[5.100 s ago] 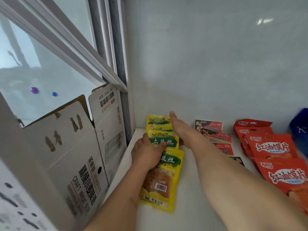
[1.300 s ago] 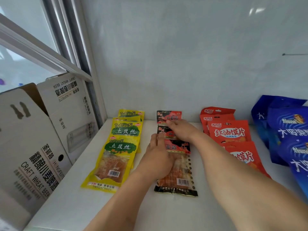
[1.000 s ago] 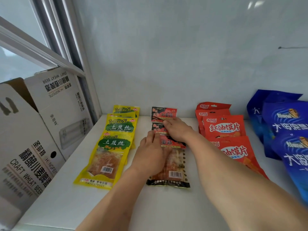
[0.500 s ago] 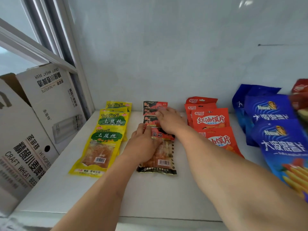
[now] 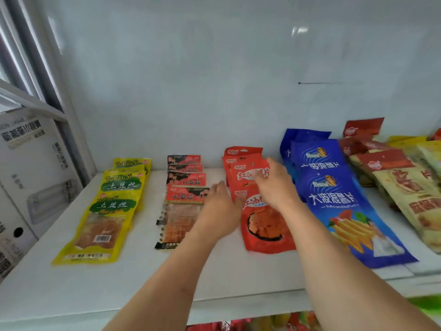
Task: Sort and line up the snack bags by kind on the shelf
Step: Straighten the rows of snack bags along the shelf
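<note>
Both hands are over the white shelf, reaching in from the front. The left hand lies flat, fingers straight and loose, between the black-and-red snack bags and the orange-red snack bags, its fingertips at the left edge of the front orange-red bag; it grips nothing. The right hand sits on top of the orange-red row, fingers spread and lightly bent, pressing on the bags and hiding much of their print; blur hides whether it pinches one. The yellow-green snack bags lie in an overlapping row at far left, well apart from the hands. The blue snack bags lie overlapped just right of the orange-red row, the right forearm crossing their near left edge. Farther right is a loose heap of red-and-cream snack bags. A cardboard beer carton stands by the shelf's left end against the window frame. More packets show below the shelf's front edge.
</note>
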A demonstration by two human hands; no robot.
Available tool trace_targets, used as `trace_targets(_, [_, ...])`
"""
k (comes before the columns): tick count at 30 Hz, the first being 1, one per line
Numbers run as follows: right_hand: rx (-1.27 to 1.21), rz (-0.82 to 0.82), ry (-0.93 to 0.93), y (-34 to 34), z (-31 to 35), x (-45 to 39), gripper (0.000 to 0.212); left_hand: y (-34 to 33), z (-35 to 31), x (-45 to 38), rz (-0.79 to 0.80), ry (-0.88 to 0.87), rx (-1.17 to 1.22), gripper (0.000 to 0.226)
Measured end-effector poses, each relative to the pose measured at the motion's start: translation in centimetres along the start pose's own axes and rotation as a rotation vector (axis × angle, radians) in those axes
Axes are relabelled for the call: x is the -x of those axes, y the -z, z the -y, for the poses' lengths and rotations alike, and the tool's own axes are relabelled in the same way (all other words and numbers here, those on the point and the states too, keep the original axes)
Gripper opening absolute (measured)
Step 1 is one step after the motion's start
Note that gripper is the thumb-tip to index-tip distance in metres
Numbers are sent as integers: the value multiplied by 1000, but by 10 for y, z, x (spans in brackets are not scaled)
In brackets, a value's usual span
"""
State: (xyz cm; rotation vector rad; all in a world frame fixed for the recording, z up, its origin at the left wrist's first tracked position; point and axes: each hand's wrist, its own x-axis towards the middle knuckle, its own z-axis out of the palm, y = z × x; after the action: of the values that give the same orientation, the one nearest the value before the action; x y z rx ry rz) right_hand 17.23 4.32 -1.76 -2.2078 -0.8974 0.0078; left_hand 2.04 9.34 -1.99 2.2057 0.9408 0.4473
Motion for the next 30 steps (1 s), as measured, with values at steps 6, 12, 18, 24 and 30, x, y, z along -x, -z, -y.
trace_targets(6, [-135,130,-224,-8,-32,-4,78,-55,-9,-14,-7,68,-52,65])
trace_targets(12, [-216,190,-235,-6,-41,-13,67,-57,-10,-29,-104,134,73,75])
trace_targets(18, [-363,209,-273,-11,-38,-38,90,-35,-25,-57,-127,228,282,63])
trace_targets(24, [-462,210,-240,-26,-35,-50,64,-29,-25,-90,-74,300,336,73])
trace_targets(30, [-310,141,-240,-41,-29,-49,70,-29,-13,-102,-96,238,278,60])
